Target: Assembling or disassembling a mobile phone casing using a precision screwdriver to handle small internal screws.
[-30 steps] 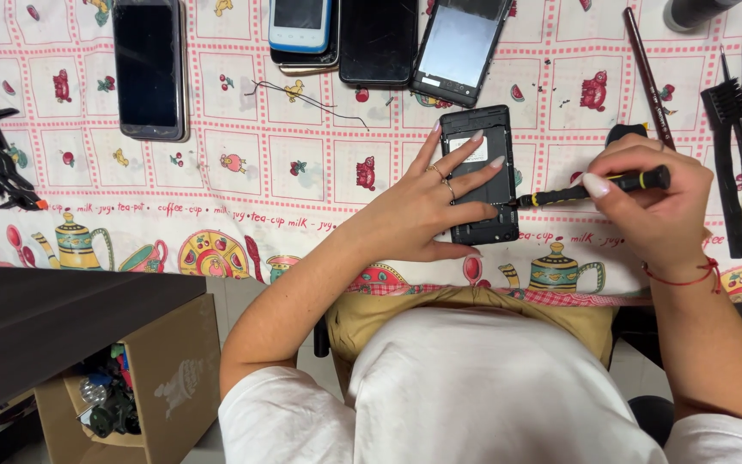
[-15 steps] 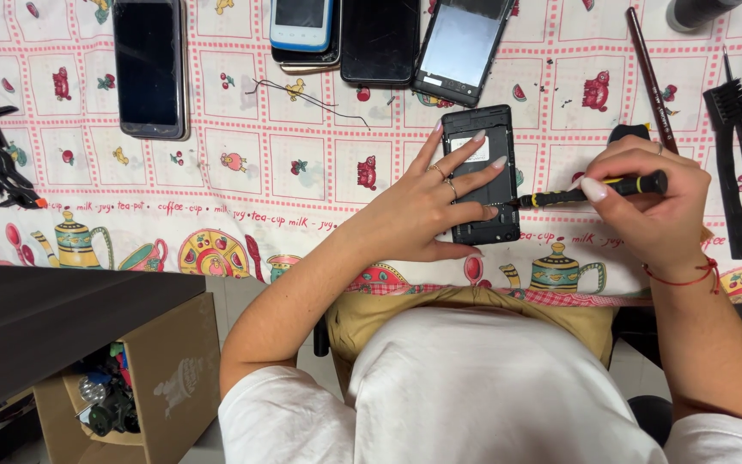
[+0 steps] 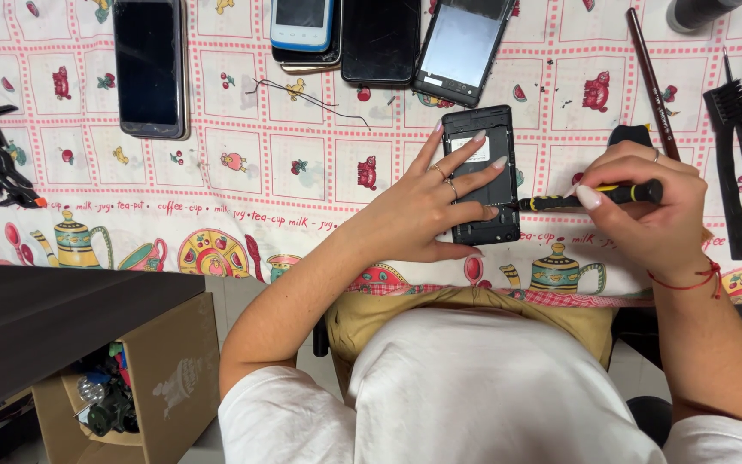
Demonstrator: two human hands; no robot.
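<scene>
Head view: my left hand (image 3: 427, 202) lies spread, fingers pressing down the opened black phone (image 3: 480, 174) on the patterned tablecloth (image 3: 242, 163). My right hand (image 3: 646, 206) pinches a black-and-yellow screwdriver (image 3: 590, 198), its tip at the phone's right edge. A white rectangular label sits near the phone's top. Left and below, a brown cardboard box (image 3: 152, 378) stands open.
</scene>
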